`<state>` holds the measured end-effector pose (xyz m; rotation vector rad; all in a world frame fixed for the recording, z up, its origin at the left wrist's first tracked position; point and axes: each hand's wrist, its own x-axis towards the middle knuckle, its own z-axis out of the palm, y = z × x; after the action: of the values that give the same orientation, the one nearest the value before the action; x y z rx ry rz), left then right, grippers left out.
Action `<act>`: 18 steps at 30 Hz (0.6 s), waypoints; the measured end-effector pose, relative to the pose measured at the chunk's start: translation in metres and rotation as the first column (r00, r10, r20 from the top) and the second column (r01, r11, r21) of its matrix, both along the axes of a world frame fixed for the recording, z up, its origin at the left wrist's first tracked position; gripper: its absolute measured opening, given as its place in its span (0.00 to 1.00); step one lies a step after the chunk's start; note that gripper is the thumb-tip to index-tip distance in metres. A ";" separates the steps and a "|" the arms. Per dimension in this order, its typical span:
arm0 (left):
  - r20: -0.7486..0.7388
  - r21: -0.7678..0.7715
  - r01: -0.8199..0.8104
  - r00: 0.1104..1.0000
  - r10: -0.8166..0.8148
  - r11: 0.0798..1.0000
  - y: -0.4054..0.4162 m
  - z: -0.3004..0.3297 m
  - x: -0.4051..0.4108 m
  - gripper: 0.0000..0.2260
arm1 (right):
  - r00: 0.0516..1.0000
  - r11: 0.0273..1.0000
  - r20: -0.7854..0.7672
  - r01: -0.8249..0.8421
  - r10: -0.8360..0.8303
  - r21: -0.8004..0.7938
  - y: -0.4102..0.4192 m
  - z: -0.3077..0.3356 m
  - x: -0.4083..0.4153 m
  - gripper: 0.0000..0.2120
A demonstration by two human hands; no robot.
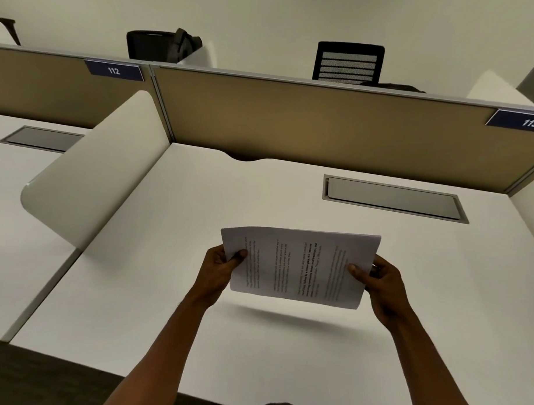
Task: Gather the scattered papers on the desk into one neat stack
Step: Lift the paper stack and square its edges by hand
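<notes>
White laminate desk (pixel 135 288); above it, stack of printed white papers (pixel 299 268) pinched between left hand (pixel 222 266) and right hand (pixel 378 280), each gripping a short edge.

An open-plan office of numbered cubicles. Beyond the right hand (pixel 384 285), a tan partition (pixel 307 128) carries tags 112 (pixel 114 70) and 113 (pixel 531 122). A white divider (pixel 94 172) stands left of the left hand (pixel 219 269), and a mesh chair (pixel 347 62) sits past the partition.
</notes>
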<state>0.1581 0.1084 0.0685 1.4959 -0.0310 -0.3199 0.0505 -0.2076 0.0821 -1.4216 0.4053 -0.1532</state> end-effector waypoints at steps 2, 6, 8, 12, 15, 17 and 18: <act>0.027 0.092 -0.040 0.999 0.038 0.995 0.002 -0.006 0.001 0.06 | 1.000 0.994 -0.015 0.017 -0.019 -0.106 0.002 -0.002 0.001 0.15; 0.068 0.284 -0.130 0.991 0.116 0.950 0.006 -0.020 -0.001 0.07 | 0.993 0.961 -0.112 0.013 -0.045 -0.275 0.008 -0.024 -0.001 0.10; 0.108 0.326 -0.148 0.987 0.119 0.934 0.005 -0.023 -0.002 0.07 | 0.986 0.946 -0.145 0.033 -0.084 -0.323 0.009 -0.030 -0.004 0.09; 0.374 0.333 -0.225 0.923 0.091 0.915 0.006 -0.017 -0.005 0.12 | 0.987 0.911 -0.079 0.094 -0.137 -0.402 0.010 -0.021 -0.005 0.08; 0.522 0.349 -0.258 0.852 0.042 0.901 0.011 -0.021 -0.010 0.10 | 0.987 0.896 -0.067 0.103 -0.146 -0.431 0.013 -0.021 -0.009 0.09; 0.553 0.366 -0.253 0.833 0.008 0.895 0.016 -0.029 -0.014 0.10 | 0.986 0.889 -0.097 0.081 -0.139 -0.451 0.017 -0.026 -0.014 0.09; 0.562 0.373 -0.255 0.827 0.002 0.892 0.017 -0.031 -0.016 0.10 | 0.985 0.889 -0.097 0.083 -0.141 -0.450 0.017 -0.027 -0.016 0.09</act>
<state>0.1418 0.1256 0.0371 1.9890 -0.3355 0.2529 0.0348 -0.1904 0.0547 -1.8684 0.5849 -0.2628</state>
